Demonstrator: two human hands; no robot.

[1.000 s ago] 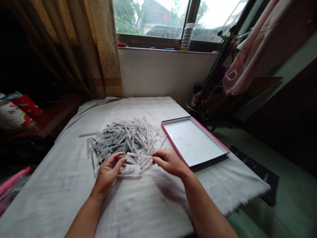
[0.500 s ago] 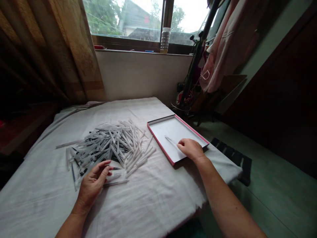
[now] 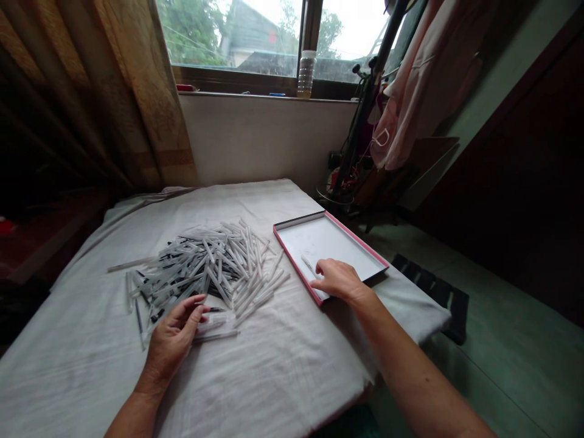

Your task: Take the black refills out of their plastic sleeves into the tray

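A heap of clear plastic pen tubes with dark refills (image 3: 207, 267) lies on the white cloth-covered table (image 3: 274, 371). My left hand (image 3: 173, 339) rests at the heap's near edge, thumb and fingers pinched on a thin refill (image 3: 210, 310) with a dark tip. To the right stands a shallow white tray with a pink rim (image 3: 292, 258). My right hand (image 3: 340, 281) is over the tray's near corner. Its bent fingertips hold the end of a single clear tube (image 3: 308, 265), which lies on the tray floor.
Two loose tubes (image 3: 219, 334) lie beside my left hand. The table's right edge drops to a green floor with a dark mat (image 3: 433, 292). Behind are a curtain (image 3: 137, 91), a windowsill with a bottle (image 3: 305, 73) and hanging clothes on a stand (image 3: 410, 91).
My right hand carried one clear tube from the heap to the tray and has now lowered it toward the tray's near left corner. The left hand stayed at the heap's edge.
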